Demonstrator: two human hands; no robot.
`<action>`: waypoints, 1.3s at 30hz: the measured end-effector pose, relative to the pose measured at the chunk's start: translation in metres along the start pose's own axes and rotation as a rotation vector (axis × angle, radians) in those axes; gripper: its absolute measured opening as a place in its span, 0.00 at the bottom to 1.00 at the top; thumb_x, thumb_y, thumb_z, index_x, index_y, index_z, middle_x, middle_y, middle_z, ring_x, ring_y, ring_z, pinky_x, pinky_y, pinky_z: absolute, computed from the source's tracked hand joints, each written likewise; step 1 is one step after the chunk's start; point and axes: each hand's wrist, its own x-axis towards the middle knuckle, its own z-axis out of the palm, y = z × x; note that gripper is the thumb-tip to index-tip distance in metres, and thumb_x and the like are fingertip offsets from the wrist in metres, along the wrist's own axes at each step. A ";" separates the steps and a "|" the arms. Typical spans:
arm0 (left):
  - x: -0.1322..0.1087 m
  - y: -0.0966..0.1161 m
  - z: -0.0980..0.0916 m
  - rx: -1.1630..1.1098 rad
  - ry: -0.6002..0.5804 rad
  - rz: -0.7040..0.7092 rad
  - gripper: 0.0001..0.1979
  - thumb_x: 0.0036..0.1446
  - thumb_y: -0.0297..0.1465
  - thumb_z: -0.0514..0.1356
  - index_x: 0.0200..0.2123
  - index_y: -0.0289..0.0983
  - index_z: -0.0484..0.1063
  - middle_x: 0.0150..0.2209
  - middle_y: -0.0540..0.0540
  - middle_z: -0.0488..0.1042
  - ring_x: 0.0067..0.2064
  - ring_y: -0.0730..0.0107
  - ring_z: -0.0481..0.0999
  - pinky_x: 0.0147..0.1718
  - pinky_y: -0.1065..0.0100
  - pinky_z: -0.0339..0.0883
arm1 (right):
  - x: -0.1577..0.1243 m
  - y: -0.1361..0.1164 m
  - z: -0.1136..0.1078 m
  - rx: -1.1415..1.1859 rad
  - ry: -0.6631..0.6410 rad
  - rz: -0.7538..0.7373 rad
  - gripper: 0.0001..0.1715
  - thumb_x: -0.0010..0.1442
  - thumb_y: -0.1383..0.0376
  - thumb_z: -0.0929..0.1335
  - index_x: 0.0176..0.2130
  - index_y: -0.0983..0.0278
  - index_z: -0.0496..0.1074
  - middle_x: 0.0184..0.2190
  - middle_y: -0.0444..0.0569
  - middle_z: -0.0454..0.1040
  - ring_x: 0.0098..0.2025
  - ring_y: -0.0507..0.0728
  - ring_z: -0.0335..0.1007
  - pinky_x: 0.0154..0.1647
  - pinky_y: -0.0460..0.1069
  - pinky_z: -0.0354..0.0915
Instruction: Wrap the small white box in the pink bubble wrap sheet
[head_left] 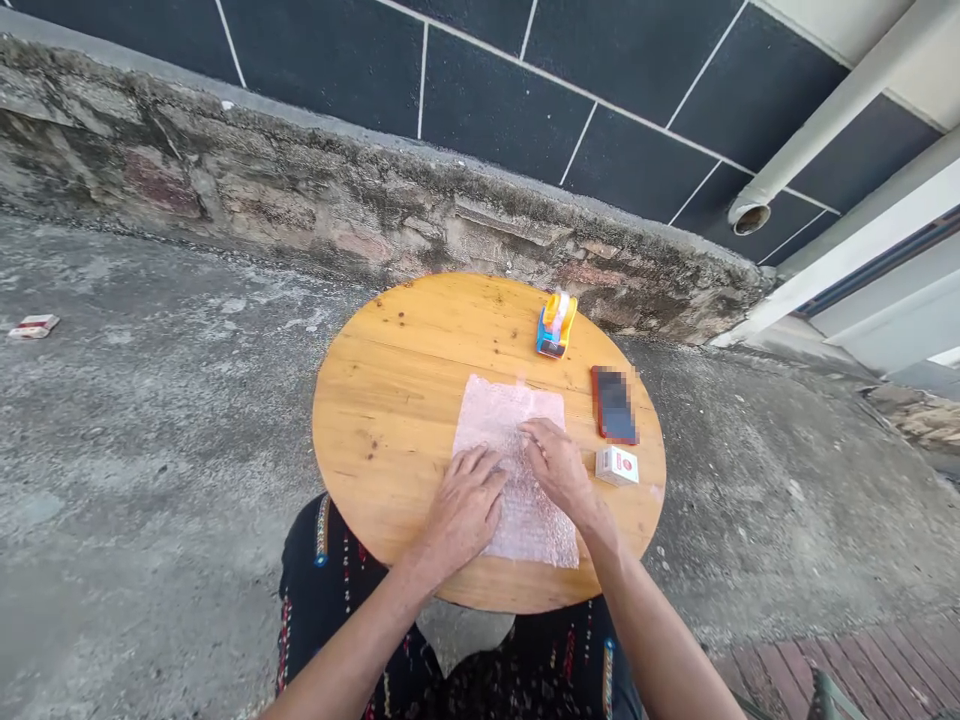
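Note:
A pinkish, see-through sheet that looks like bubble wrap (541, 520) lies flat on the round wooden table (382, 400). My left hand (469, 498) rests on its left part, palm down with the fingers stretched out. On the upper middle of the sheet is my right hand (556, 462), its fingers curled together and touching the surface. Whatever may be between those fingertips is hidden. A small clear strip, perhaps tape, sticks out past the sheet's top edge. Right of my right hand stands a small white box (617, 465) with a red mark.
Near the table's far edge stands a yellow and blue tape dispenser (556, 325). A phone in a red case (615, 405) lies at the right. Behind the table runs a low stone wall base (315, 190); a flattened packet (34, 326) is on the concrete floor.

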 end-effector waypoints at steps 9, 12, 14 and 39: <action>0.000 0.000 -0.001 -0.024 -0.006 -0.013 0.15 0.58 0.25 0.55 0.48 0.37 0.72 0.57 0.41 0.68 0.61 0.53 0.59 0.62 0.49 0.53 | 0.080 -0.006 0.022 0.185 -0.175 0.070 0.14 0.56 0.71 0.63 0.38 0.62 0.77 0.36 0.48 0.78 0.39 0.56 0.73 0.44 0.51 0.66; 0.000 0.000 -0.002 -0.020 -0.022 -0.017 0.14 0.58 0.25 0.55 0.47 0.36 0.72 0.57 0.41 0.68 0.62 0.53 0.59 0.62 0.50 0.52 | 0.086 -0.001 0.014 0.193 -0.085 0.136 0.16 0.58 0.69 0.62 0.41 0.65 0.76 0.37 0.50 0.78 0.39 0.56 0.72 0.42 0.51 0.66; 0.000 0.000 -0.002 -0.018 -0.023 -0.014 0.14 0.58 0.25 0.56 0.48 0.36 0.72 0.58 0.40 0.67 0.62 0.53 0.59 0.62 0.49 0.53 | 0.072 -0.003 0.009 0.256 -0.087 0.171 0.16 0.59 0.67 0.62 0.43 0.64 0.75 0.37 0.49 0.77 0.36 0.55 0.72 0.39 0.50 0.67; -0.001 -0.002 0.003 0.055 0.019 0.023 0.15 0.56 0.25 0.57 0.47 0.36 0.74 0.56 0.41 0.70 0.59 0.52 0.63 0.58 0.48 0.60 | -0.030 0.003 -0.011 0.898 0.111 0.535 0.20 0.52 0.56 0.71 0.44 0.62 0.74 0.37 0.47 0.76 0.36 0.56 0.72 0.42 0.53 0.67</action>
